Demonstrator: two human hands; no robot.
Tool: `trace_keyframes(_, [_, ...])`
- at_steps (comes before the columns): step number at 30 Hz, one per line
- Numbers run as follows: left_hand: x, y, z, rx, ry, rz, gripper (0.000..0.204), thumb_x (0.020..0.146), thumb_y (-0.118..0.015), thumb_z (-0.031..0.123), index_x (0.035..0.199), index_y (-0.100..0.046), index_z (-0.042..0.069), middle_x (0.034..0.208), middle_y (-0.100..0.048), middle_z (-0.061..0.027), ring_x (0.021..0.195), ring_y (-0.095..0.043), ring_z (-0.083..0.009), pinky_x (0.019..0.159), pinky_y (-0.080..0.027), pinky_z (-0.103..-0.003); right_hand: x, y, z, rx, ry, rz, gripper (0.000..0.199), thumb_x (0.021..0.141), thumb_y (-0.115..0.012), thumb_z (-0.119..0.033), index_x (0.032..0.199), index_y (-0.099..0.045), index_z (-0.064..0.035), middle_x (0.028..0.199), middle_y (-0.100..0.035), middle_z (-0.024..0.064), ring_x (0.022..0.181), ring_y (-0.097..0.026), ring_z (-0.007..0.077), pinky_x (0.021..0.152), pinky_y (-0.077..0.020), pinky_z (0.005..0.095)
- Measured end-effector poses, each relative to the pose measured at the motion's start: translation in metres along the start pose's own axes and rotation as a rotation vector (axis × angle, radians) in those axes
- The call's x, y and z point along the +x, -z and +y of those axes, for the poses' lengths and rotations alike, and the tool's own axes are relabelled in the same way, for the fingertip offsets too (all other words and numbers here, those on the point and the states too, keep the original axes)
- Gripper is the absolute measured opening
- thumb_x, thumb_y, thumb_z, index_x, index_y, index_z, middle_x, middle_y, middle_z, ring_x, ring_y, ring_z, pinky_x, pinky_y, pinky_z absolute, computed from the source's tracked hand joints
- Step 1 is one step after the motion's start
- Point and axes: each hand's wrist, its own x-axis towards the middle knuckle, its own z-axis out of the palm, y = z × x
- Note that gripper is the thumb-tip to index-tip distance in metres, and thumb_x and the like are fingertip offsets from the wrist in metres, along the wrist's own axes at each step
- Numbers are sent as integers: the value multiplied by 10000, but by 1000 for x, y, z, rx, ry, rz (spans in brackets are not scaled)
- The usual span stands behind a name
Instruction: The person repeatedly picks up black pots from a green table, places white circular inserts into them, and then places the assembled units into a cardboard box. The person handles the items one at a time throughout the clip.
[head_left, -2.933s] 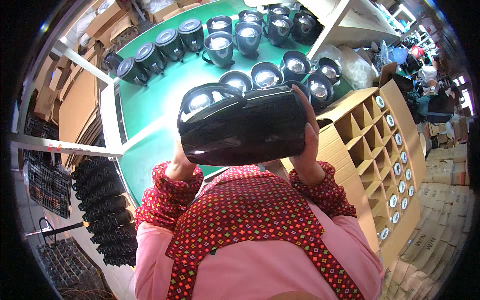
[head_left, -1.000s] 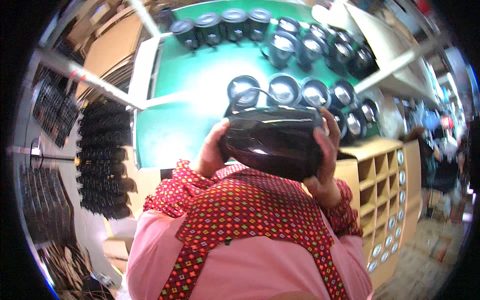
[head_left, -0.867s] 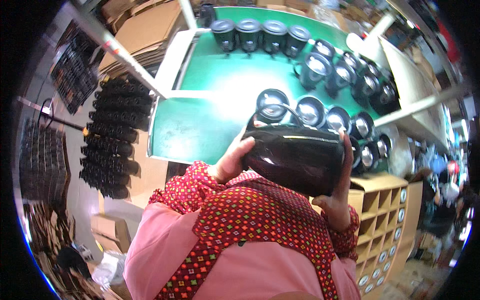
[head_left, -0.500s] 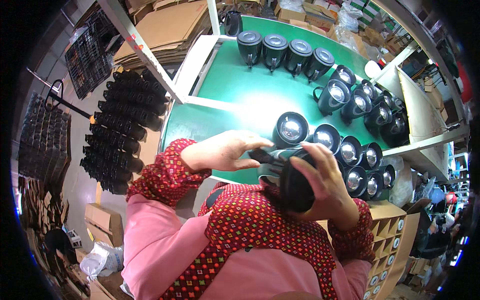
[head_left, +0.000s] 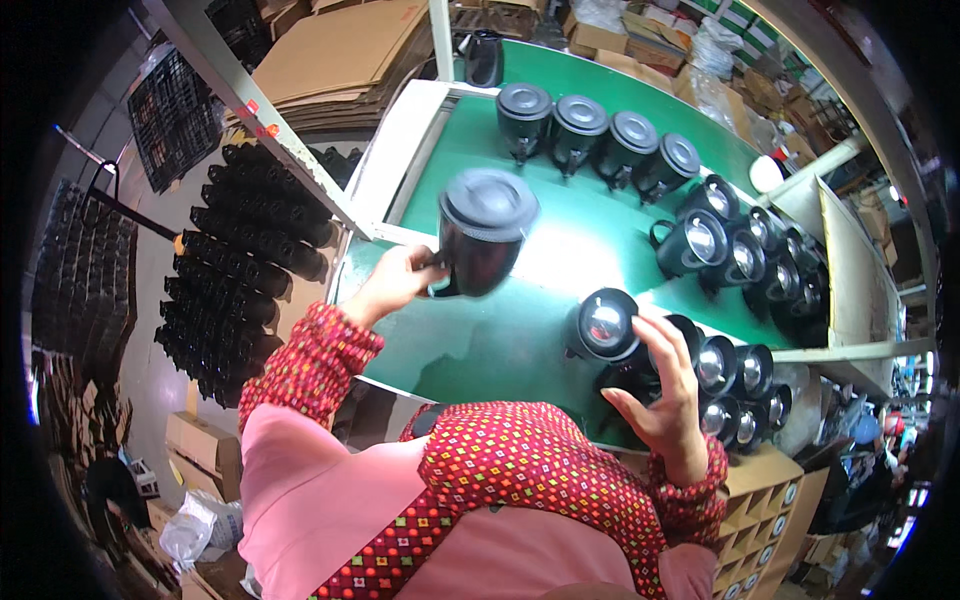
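Note:
My left hand [head_left: 393, 282] is closed on the handle of a black lidded mug [head_left: 487, 230], lifted upright over the left part of the green worktop [head_left: 430, 345]. My right hand [head_left: 664, 392] has its fingers apart and holds nothing. Its fingertips are close to the rim of a lidless black mug [head_left: 605, 325] with a shiny inside; whether they touch it I cannot tell. More lidless mugs [head_left: 715, 363] are grouped just right of that hand. Several black mugs with lids [head_left: 578, 128] stand in a row toward the back.
Another group of lidless mugs [head_left: 738, 255] stands at the back right. White frame posts and a rail [head_left: 840, 352] cross the worktop. A divided cardboard box [head_left: 755, 505] is at my lower right. Rows of black mugs [head_left: 215, 310] and flat cardboard [head_left: 345, 50] lie to the left.
The black mug that was between both hands at my chest is now lidded side up in my left hand, farther left and forward. My right hand has let go and opened beside the lidless mugs.

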Motion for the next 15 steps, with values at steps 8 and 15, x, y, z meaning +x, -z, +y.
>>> trace_keyframes(8, [244,17,-116,-191,-190,593,316,938,-784,284,1013,-731,-18,800,-710,-93,713,-646,-168,651,-515,-356,-39,-19,17,42,-469,5,535,808,-844,-58,1307,-659,1,1331,-647,200,1190,-672,343,1027,-538,401])
trace_keyframes(15, [396,-11,-136,-179,-113,747,296,954,-803,253,899,-675,-8,810,-647,-25,697,-604,-109,602,-593,-317,-80,-17,10,-54,-791,103,482,829,-800,-29,1288,-657,4,1229,-684,177,1042,-696,296,932,-555,385])
